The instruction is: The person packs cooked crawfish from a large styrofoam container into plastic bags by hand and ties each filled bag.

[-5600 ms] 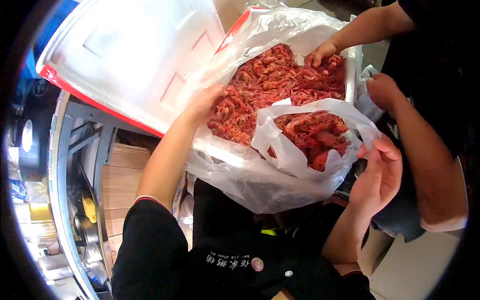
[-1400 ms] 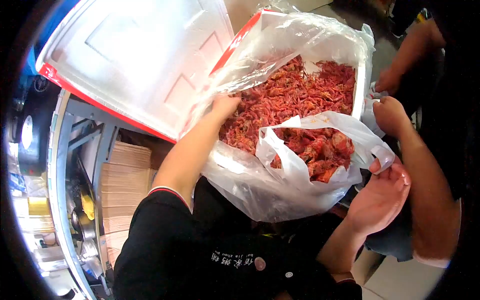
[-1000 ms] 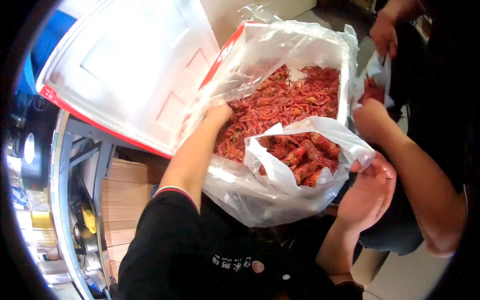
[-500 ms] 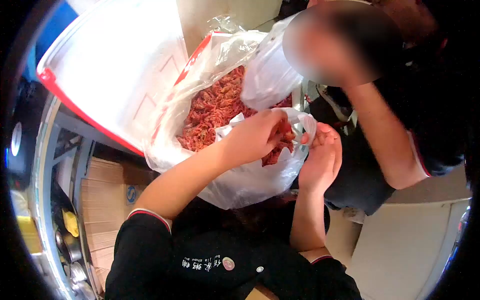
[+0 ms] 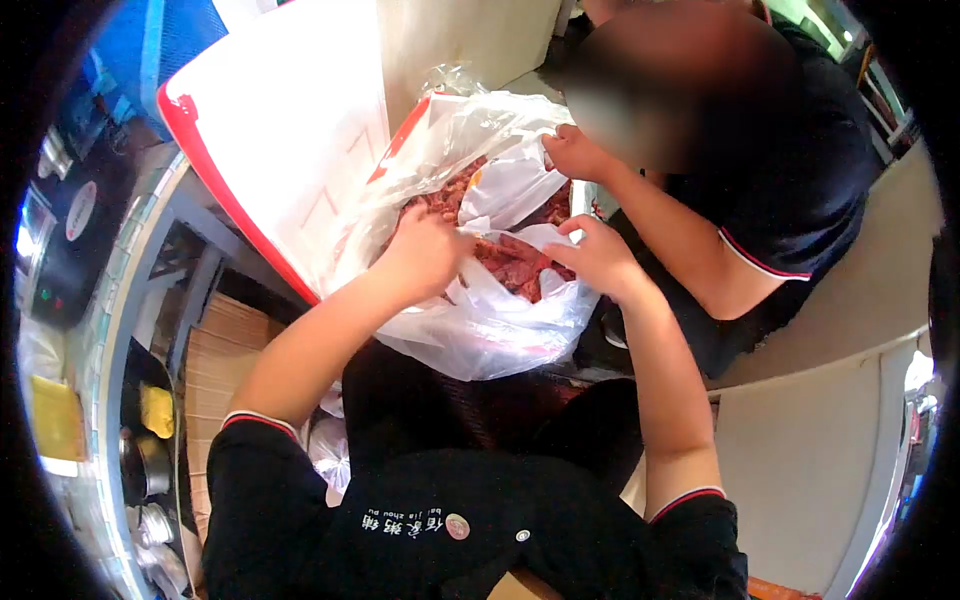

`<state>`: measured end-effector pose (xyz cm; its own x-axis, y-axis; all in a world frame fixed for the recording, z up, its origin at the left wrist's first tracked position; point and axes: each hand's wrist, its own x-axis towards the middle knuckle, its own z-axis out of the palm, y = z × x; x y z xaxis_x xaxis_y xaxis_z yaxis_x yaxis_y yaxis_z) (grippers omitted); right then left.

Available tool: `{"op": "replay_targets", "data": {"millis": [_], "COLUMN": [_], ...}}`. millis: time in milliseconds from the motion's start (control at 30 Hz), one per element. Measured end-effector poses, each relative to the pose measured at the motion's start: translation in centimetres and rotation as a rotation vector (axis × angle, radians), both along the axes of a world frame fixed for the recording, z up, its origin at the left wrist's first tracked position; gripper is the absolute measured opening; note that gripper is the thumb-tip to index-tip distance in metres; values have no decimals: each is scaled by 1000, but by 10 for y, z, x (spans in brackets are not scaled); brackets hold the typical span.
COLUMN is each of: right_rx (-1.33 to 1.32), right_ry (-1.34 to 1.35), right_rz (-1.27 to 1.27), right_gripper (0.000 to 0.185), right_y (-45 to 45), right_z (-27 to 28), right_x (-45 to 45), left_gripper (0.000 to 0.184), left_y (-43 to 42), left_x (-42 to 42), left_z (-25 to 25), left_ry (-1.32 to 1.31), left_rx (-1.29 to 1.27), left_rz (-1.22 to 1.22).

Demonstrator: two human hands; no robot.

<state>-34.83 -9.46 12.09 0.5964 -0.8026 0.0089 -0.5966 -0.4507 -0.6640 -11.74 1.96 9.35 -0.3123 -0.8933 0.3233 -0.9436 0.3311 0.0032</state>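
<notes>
In the head view, a white plastic bag hangs with its mouth spread, and dark red crayfish show inside. My right hand grips the bag's right rim between curled fingers and thumb. Over the left of the crayfish pile lies my left hand, fingers apart and pointing down into it; some fingertips are hidden. The pile fills a box lined with a clear plastic liner. Across from me, a co-worker's hand holds a second white bag over the pile.
The box's white lid with a red edge stands raised on the left. Cardboard and a metal-framed counter are at the left. The co-worker crouches at the right, near a pale panel.
My left hand has moved from the bag's mouth leftward onto the crayfish pile. My right hand has shifted up along the bag's rim. The co-worker has leaned back to the right.
</notes>
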Motion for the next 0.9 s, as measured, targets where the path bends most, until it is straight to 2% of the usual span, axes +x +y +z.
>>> {"op": "replay_targets", "data": {"millis": [33,67,100,133,200,233,267,333,367,400,467,500,533,600,667,700,733,767,800,867,900], "right_rx": [283,269,198,120,67,-62,-188,-263,-286,-306,-288,-101,75,95,443,536,536,521,511,432,388], "right_ry": [64,62,104,145,197,246,295,384,393,403,357,120,-122,-193,-865,-991,-961,-859,-758,-674,-684], "right_rz": [-56,-54,-45,-36,-53,-13,27,3,31,58,129,109,89,6,99,2,68,90,108,177,146], "right_gripper": [44,44,45,47,53,54,55,56,55,54,48,44,41,39,34,32,35,37,40,40,39], "right_y": [0,-3,-7,-11,-8,4,11,12,16,22,18,19,19,19,11,28,33,38,42,38,41], "right_z": [18,22,22,21,35,54,64,59,55,53,33,34,38,41,30,34,25,15,3,-18,-19], "right_x": [9,12,14,16,12,6,1,-4,-8,-9,-4,8,16,12,2,5,2,0,-1,-6,-6], "left_gripper": [21,20,17,17,19,23,23,28,33,33,30,21,21,14,15,16,17,21,21,25,36], "left_y": [-8,-13,-16,-16,-14,-9,-2,9,10,6,-2,0,-1,-2,3,4,5,6,11,19,16], "left_x": [0,1,3,5,12,14,15,19,28,38,56,51,47,31,18,13,9,5,2,-5,-7], "left_z": [8,16,23,26,29,30,29,24,13,-4,-43,-40,-35,-21,1,5,5,-3,-1,8,5], "left_ry": [19,40,105,102,273,377,374,545,512,508,1044,1145,1138,1736,1699,1810,1924,1893,1893,1679,1718], "left_rx": [-33,-68,18,0,-166,-252,-257,-509,-548,-537,-223,-197,-205,-145,-124,-125,-122,-118,-110,196,160], "left_rz": [69,140,224,227,221,205,206,301,405,405,412,356,349,252,207,206,208,79,83,57,-39]}}
